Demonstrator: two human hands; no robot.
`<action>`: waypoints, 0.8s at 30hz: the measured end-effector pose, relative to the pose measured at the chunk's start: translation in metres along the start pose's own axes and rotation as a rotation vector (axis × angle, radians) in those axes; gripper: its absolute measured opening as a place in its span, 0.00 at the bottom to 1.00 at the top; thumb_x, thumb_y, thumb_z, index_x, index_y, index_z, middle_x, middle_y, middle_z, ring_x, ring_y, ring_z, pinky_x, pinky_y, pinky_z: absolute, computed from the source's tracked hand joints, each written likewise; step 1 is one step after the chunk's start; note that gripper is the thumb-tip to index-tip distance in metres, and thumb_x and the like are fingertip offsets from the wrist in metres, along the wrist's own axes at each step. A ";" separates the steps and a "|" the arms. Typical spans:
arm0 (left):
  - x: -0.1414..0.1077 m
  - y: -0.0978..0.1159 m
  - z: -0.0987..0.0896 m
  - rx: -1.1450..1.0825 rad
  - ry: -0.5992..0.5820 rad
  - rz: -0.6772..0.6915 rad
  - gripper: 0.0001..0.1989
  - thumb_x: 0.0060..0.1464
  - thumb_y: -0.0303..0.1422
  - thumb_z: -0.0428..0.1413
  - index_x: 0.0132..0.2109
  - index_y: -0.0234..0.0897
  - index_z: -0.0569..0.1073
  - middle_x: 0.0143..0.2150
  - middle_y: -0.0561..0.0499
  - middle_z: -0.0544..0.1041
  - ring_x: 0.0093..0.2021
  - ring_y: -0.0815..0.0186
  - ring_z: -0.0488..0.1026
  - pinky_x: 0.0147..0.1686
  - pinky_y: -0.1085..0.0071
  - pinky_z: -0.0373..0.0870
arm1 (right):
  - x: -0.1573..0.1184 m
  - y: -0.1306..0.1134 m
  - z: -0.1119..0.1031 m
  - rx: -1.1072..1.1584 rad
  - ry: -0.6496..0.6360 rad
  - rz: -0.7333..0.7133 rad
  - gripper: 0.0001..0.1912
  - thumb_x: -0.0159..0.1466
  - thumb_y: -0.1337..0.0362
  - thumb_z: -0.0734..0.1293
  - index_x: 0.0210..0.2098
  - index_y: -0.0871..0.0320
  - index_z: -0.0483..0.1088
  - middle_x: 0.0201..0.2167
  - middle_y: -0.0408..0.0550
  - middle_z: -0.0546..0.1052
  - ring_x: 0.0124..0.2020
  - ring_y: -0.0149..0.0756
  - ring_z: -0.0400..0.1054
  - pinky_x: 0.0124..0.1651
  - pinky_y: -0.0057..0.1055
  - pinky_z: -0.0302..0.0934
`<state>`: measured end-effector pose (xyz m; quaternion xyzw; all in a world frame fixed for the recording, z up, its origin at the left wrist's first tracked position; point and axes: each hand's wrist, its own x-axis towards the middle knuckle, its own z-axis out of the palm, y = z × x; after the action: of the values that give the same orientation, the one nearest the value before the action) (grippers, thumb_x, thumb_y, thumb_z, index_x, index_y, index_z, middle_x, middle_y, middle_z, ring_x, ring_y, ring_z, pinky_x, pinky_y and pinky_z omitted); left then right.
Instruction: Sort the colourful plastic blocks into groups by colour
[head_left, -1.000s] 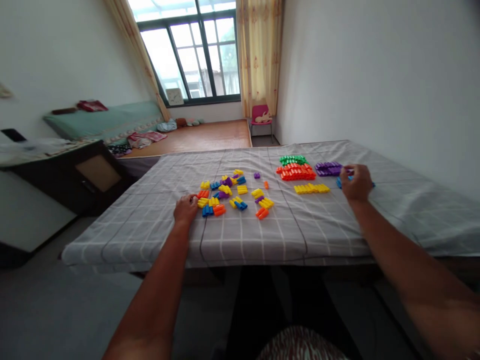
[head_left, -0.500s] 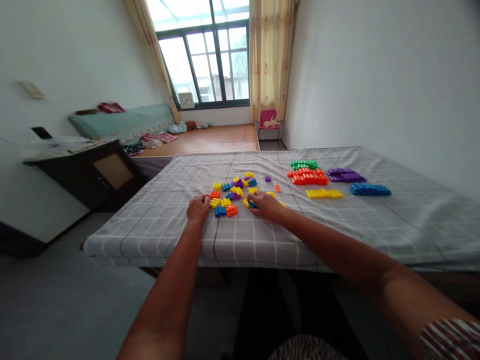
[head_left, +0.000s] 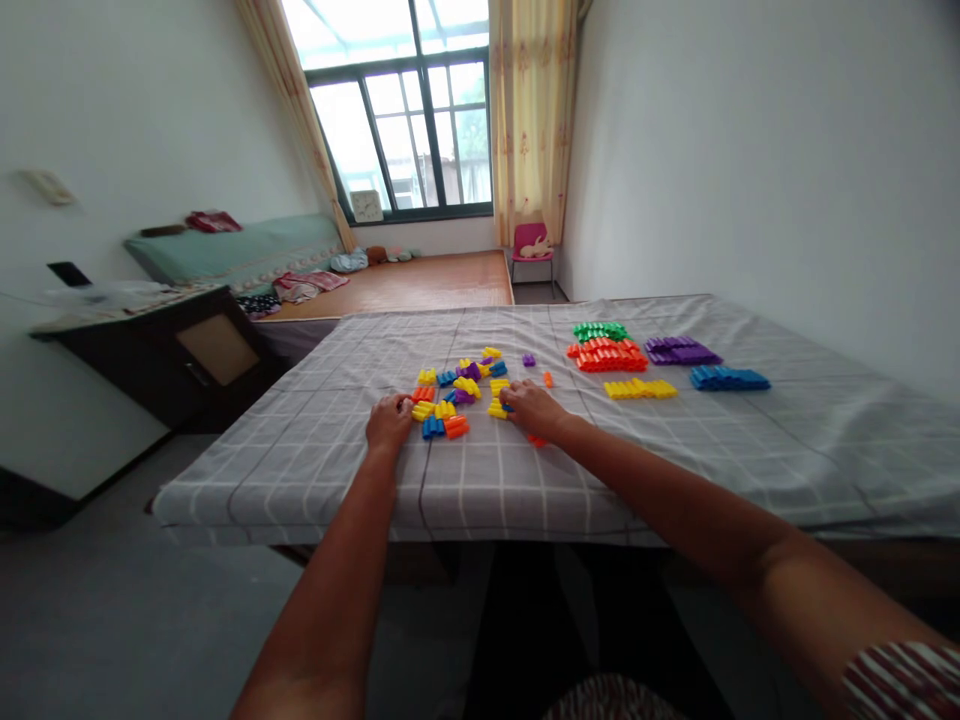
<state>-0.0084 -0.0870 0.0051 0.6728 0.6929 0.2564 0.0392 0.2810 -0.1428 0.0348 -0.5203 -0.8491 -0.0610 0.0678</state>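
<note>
Small plastic building blocks shaped like joined tubes lie in a loose mixed pile on the cloth. At the pile's left edge is my left hand (head_left: 389, 421), its fingers curled beside an orange block (head_left: 424, 395) and a yellow block (head_left: 422, 411). Whatever its fingertips hold is hidden. On the pile's right side my right hand (head_left: 534, 408) reaches in, with bent fingers closed on a blue block (head_left: 506, 403), mostly covered. Next to those fingers sits another yellow block (head_left: 496, 410). Part of an orange block (head_left: 537, 440) peeks out below my right wrist.
Sorted stacks stand to the right: green blocks (head_left: 600, 331), orange blocks (head_left: 609, 356), purple blocks (head_left: 682, 350), yellow blocks (head_left: 640, 389) and blue blocks (head_left: 729, 378). A checked grey cloth (head_left: 300, 450) covers the table. A dark cabinet (head_left: 172, 350) stands at the left.
The whole view has shifted slightly. My right hand has moved a little among the blocks; an orange block now shows under its wrist, and yellow ones beside that hand are no longer visible.
</note>
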 end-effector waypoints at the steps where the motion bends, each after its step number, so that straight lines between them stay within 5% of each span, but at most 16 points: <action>1: 0.000 0.000 0.000 0.001 -0.001 0.002 0.18 0.60 0.36 0.46 0.49 0.38 0.77 0.49 0.45 0.77 0.49 0.60 0.72 0.47 0.69 0.66 | 0.002 0.001 0.000 0.006 -0.006 0.011 0.12 0.62 0.68 0.64 0.46 0.60 0.70 0.45 0.57 0.75 0.46 0.45 0.67 0.49 0.34 0.58; 6: 0.001 -0.002 0.001 -0.004 0.008 0.015 0.18 0.59 0.36 0.47 0.49 0.39 0.77 0.49 0.45 0.78 0.50 0.60 0.72 0.47 0.69 0.65 | 0.010 0.011 -0.002 0.068 0.037 0.041 0.11 0.62 0.68 0.62 0.44 0.60 0.68 0.43 0.56 0.76 0.44 0.44 0.68 0.44 0.33 0.59; 13: 0.002 -0.003 0.001 -0.030 0.006 0.018 0.18 0.59 0.36 0.47 0.48 0.37 0.77 0.48 0.44 0.78 0.49 0.59 0.72 0.47 0.68 0.66 | 0.023 0.024 0.000 0.361 0.054 0.287 0.14 0.66 0.68 0.56 0.49 0.61 0.66 0.39 0.52 0.77 0.40 0.37 0.70 0.41 0.29 0.60; 22: 0.003 -0.005 0.003 -0.056 0.025 0.019 0.16 0.58 0.35 0.47 0.46 0.38 0.78 0.46 0.44 0.78 0.47 0.59 0.73 0.46 0.66 0.67 | 0.017 0.045 0.008 1.232 0.031 0.418 0.10 0.67 0.58 0.61 0.37 0.58 0.66 0.27 0.43 0.70 0.26 0.28 0.66 0.27 0.24 0.66; 24: 0.002 -0.003 0.003 -0.085 0.105 0.052 0.16 0.58 0.34 0.47 0.45 0.36 0.78 0.45 0.43 0.78 0.46 0.58 0.73 0.47 0.64 0.67 | 0.016 0.047 0.009 1.294 0.046 0.400 0.10 0.65 0.58 0.63 0.35 0.59 0.66 0.26 0.43 0.70 0.26 0.27 0.66 0.26 0.23 0.66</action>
<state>-0.0101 -0.0845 0.0022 0.6740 0.6646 0.3216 0.0247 0.3150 -0.1059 0.0300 -0.5207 -0.6003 0.4622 0.3936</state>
